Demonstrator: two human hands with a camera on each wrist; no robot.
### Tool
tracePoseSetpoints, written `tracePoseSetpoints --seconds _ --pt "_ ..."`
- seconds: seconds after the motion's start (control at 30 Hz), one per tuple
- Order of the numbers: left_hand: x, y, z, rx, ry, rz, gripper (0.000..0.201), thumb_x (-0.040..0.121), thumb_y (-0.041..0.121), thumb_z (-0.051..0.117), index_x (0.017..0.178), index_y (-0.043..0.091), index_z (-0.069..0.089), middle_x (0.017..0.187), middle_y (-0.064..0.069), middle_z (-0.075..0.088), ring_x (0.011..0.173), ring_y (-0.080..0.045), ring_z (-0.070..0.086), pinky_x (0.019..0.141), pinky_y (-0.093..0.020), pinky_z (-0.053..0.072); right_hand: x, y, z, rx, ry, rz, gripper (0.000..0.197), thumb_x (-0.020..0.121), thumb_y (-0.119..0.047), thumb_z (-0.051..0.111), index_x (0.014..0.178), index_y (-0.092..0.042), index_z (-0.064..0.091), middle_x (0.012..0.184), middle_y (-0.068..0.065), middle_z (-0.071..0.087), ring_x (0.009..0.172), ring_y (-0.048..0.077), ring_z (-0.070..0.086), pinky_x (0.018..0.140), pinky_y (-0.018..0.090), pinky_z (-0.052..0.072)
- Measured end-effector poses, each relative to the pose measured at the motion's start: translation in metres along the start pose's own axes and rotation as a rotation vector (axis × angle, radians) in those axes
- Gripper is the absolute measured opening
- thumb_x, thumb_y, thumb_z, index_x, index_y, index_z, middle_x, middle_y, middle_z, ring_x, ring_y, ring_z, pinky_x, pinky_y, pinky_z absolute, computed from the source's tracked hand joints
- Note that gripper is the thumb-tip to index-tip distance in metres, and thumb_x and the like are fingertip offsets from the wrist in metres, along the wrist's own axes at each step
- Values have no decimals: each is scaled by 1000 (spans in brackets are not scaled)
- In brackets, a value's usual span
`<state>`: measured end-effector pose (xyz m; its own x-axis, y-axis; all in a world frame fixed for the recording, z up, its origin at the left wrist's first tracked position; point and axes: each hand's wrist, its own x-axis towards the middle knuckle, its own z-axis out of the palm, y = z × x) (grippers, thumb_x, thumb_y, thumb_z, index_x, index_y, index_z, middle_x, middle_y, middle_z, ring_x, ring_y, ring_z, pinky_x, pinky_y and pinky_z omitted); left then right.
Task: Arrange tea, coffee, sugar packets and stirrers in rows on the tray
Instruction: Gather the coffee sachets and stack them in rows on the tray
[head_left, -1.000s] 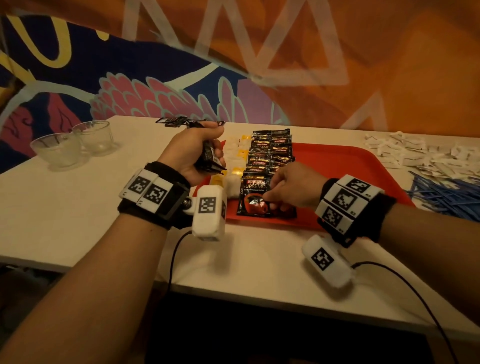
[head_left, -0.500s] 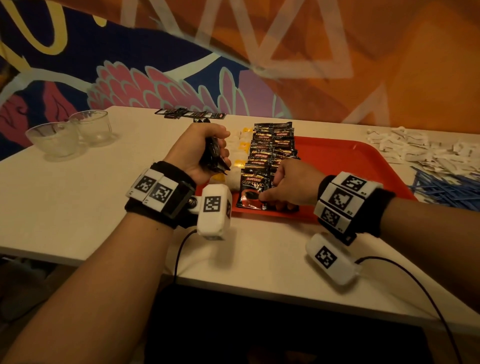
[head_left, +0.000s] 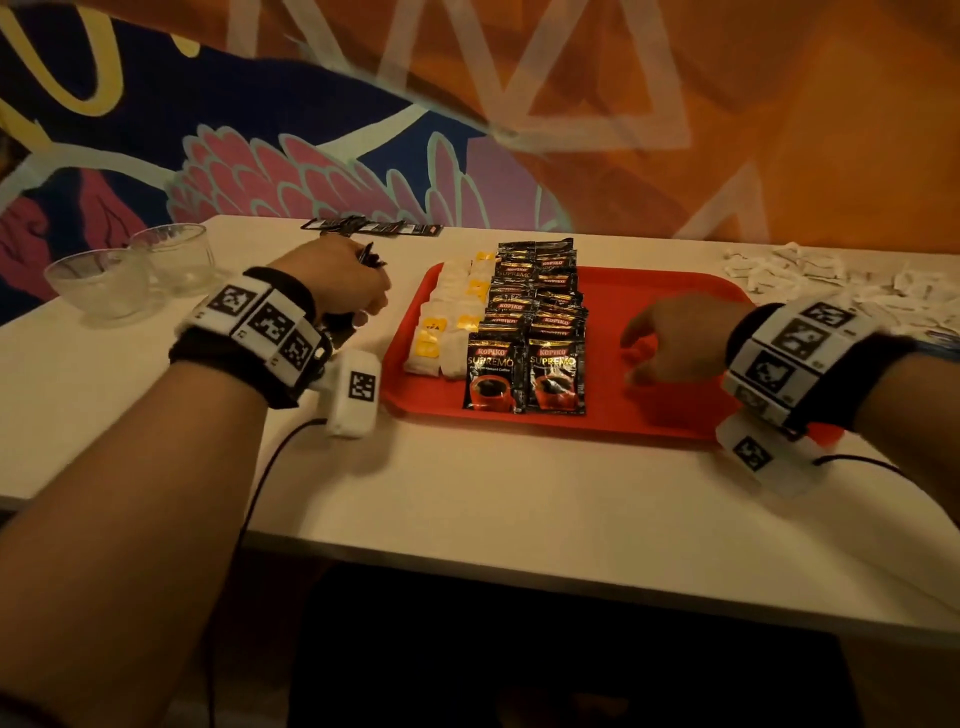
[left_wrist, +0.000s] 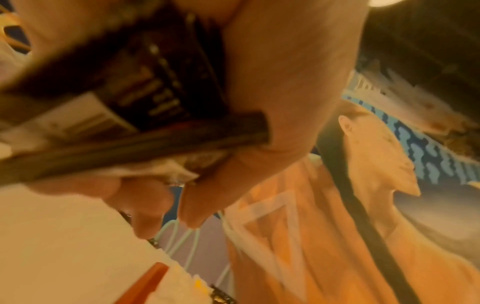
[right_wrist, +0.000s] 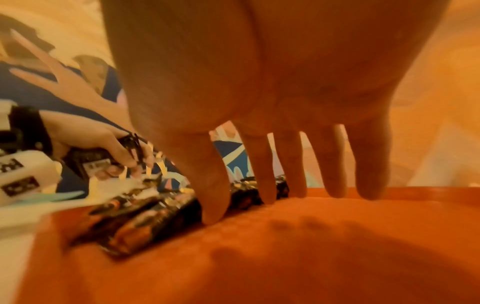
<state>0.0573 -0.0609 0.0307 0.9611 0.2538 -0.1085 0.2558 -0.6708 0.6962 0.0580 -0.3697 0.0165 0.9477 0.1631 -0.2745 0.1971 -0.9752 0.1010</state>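
coffee row under way: two columns of coffee sachets (head_left: 535, 322) run from the tray's (head_left: 675, 410) far edge to its near edge, beside the tea bags (head_left: 452, 317) at its left edge. the left hand (head_left: 337, 283) grips a bundle of what appear to be spare sachets (left_wrist: 158, 86) over the desk (head_left: 467, 493). the right hand (head_left: 670, 338), fingers loose and empty, hovers over bare tray. the next move probably calls for sugar packets (head_left: 810, 275) from the desk's far right corner.

Two glass bowls (head_left: 130, 270) on white table (head_left: 467, 493), mural wall (head_left: 311, 145) behind.
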Motion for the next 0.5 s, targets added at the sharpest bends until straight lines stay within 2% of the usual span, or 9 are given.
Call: tracePoseSetpoints --seconds 0.07,0.1,0.17,0.2,0.23,0.37,0.5 --pt "5 -1 2 38 -58 -56 13 94 6 60 105 4 66 95 -15 69 72 -22 60 60 -31 49 4 1 2 -31 -56 11 66 85 -54 68 143 -29 49 138 -1 54 124 21 50 98 33 43" --pt "8 -2 4 56 -96 -80 14 95 6 59 107 2 66 97 -15 71 75 -23 63 62 -32 51 6 1 2 -37 -62 8 66 85 -53 68 143 -28 48 139 -2 53 125 21 50 98 32 43" --pt "14 -3 7 89 -174 -113 18 93 4 61 110 3 68 101 -14 73 87 -27 69 82 -41 58 11 2 0 -43 -58 1 66 86 -51 69 143 -27 48 139 -2 54 125 20 51 98 32 43" --pt "16 -3 8 103 -207 -119 21 92 3 62 112 5 69 102 -13 73 95 -28 71 92 -44 56 14 3 -1 -42 -52 -1 66 85 -50 70 143 -27 49 138 -2 55 125 20 52 97 32 43" --pt "18 -3 9 118 -230 -126 24 90 2 64 113 7 70 102 -12 74 100 -29 71 97 -46 54 18 4 -2 -37 -51 -1 65 85 -49 71 142 -27 50 137 -3 56 124 20 53 95 31 43" --pt "28 3 9 195 -257 -129 24 87 7 68 109 16 73 107 -9 74 107 -31 68 101 -48 52 38 5 -5 -17 -40 0 65 82 -47 74 140 -27 53 134 -3 59 121 20 55 93 32 44" --pt "43 8 13 235 -205 -130 22 89 11 68 110 17 73 111 -9 69 109 -31 64 102 -47 50 59 4 -10 -23 0 -19 65 82 -47 74 140 -26 54 134 -3 60 120 20 56 92 29 43"
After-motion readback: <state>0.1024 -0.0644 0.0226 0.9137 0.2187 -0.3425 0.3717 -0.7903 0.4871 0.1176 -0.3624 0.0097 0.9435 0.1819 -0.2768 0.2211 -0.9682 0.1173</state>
